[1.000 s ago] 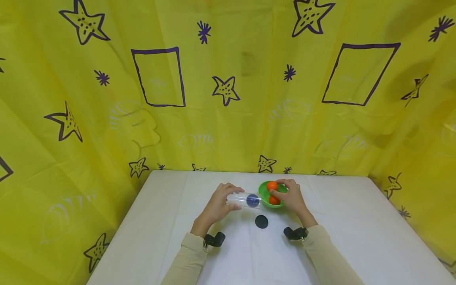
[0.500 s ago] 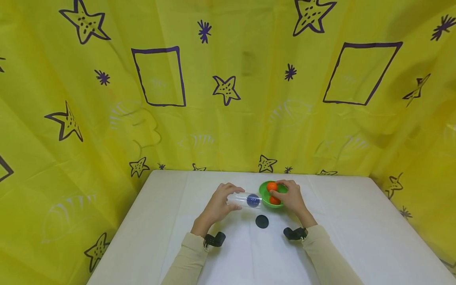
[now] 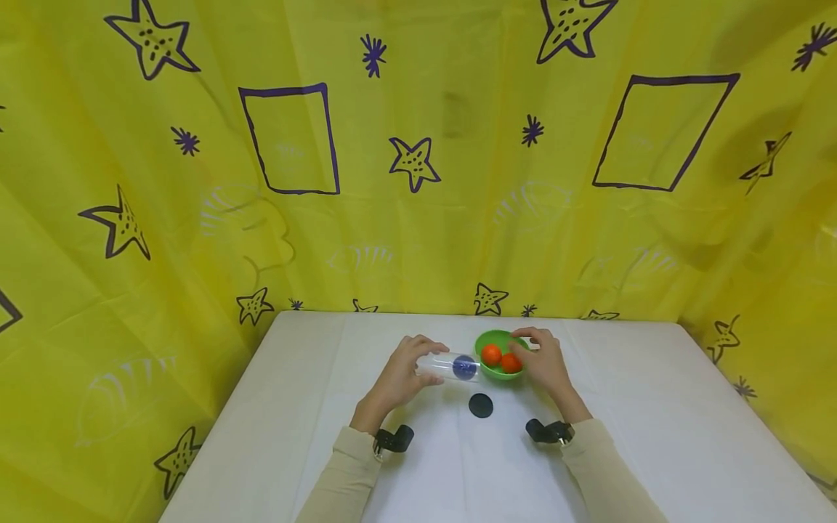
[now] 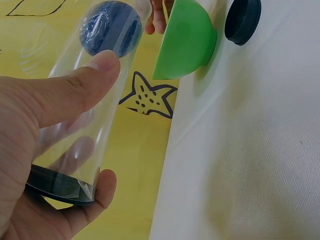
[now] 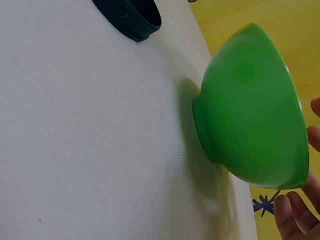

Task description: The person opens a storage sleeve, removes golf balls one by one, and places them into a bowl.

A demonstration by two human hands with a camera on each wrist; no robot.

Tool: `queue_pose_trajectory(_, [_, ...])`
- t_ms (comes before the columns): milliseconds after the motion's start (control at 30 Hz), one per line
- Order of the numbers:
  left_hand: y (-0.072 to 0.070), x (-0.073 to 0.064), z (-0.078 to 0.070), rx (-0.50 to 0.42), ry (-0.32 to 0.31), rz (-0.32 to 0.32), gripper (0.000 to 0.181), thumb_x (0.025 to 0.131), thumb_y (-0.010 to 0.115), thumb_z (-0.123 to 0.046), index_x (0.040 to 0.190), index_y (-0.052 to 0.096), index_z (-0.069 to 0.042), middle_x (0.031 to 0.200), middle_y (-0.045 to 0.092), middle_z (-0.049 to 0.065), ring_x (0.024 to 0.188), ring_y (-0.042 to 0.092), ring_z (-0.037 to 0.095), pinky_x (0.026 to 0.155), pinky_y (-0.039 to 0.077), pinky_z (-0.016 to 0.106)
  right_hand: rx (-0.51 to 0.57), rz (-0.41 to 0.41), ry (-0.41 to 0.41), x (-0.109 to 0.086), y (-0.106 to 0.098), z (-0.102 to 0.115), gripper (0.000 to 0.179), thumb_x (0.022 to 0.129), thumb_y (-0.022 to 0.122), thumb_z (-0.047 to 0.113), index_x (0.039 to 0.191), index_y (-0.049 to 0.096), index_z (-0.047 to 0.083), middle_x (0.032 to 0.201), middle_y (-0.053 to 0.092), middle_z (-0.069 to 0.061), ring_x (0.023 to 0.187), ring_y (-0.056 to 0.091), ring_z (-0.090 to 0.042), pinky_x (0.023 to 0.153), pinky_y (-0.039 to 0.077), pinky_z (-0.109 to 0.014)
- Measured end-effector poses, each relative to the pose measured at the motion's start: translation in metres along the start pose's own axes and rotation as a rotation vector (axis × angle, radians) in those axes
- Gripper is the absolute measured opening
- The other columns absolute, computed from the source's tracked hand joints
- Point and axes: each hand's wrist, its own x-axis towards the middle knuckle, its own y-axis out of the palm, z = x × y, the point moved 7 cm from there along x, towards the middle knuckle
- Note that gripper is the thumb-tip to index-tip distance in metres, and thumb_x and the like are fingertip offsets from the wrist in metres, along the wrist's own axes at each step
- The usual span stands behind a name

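My left hand (image 3: pixel 403 370) grips a clear plastic tube (image 3: pixel 437 365) lying near level, its mouth toward the bowl. A dark blue ball (image 3: pixel 464 367) sits inside the tube near that end; the left wrist view shows a black base (image 4: pixel 60 185) at the other end. Two orange balls, one to the left (image 3: pixel 492 355) and one to the right (image 3: pixel 511 363), lie in a green bowl (image 3: pixel 495 337). At the bowl's right side is my right hand (image 3: pixel 546 363), thumb and fingers spread over the rim, the thumb just above the right orange ball.
A round black lid (image 3: pixel 480 405) lies on the white table (image 3: pixel 451 465) in front of the bowl. A yellow curtain (image 3: pixel 418 240) with drawn stars hangs behind the table and along both sides.
My right hand has drawn back slightly to the right, off the upper orange ball. Both orange balls have shifted in the bowl, now side by side. The left hand and tube keep still.
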Motion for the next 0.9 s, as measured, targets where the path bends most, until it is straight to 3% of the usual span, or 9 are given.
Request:
queue_pose_trajectory(133, [0.0,0.0,0.0,0.001,0.002,-0.001,0.049,0.082,0.085,-0.014,0.128,0.069,-0.022,0.127,0.065,0.003,0.116,0.054,0.034,0.09,0.049,0.039,0.017,-0.038,-0.035,-0.007,-0.007,0.009,0.031,0.099,0.065,0.025,0.122,0.067,0.003,0.137,0.053,-0.021,0.129,0.043,-0.039,0.103,0.044,-0.05])
queue_pose_trajectory(300, [-0.001,0.001,0.001,0.018,0.012,-0.01,0.049,0.082,0.085,-0.014,0.128,0.07,-0.022,0.127,0.066,0.002,0.113,0.053,0.026,0.089,0.049,0.037,0.005,-0.067,-0.087,-0.019,-0.014,0.021,0.03,0.099,0.066,0.021,0.12,0.068,0.001,0.132,0.057,-0.019,0.124,0.047,-0.036,0.1,0.045,-0.045])
queue_pose_trajectory(533, [0.0,0.003,0.001,0.033,0.01,-0.011,0.049,0.082,0.085,-0.014,0.128,0.07,-0.023,0.127,0.066,0.002,0.112,0.051,0.02,0.09,0.049,0.037,0.002,-0.069,-0.141,-0.037,-0.019,0.031,0.023,0.099,0.065,0.016,0.116,0.068,0.002,0.115,0.067,-0.014,0.103,0.057,-0.023,0.084,0.047,-0.022])
queue_pose_trajectory(700, [0.002,0.004,0.0,0.034,0.008,-0.005,0.049,0.082,0.085,-0.013,0.127,0.07,-0.022,0.127,0.066,0.002,0.112,0.051,0.021,0.091,0.049,0.039,0.047,0.018,-0.177,-0.049,-0.011,0.041,0.02,0.099,0.067,0.015,0.114,0.069,0.002,0.098,0.07,-0.01,0.085,0.057,-0.011,0.074,0.048,-0.02])
queue_pose_trajectory(900, [0.004,0.004,0.001,0.054,0.015,-0.006,0.048,0.082,0.085,-0.013,0.127,0.07,-0.021,0.125,0.067,0.003,0.112,0.052,0.021,0.094,0.048,0.04,0.097,0.194,-0.174,-0.055,0.009,0.042,0.022,0.098,0.067,0.012,0.116,0.066,0.001,0.095,0.07,-0.014,0.08,0.059,-0.012,0.07,0.051,-0.022])
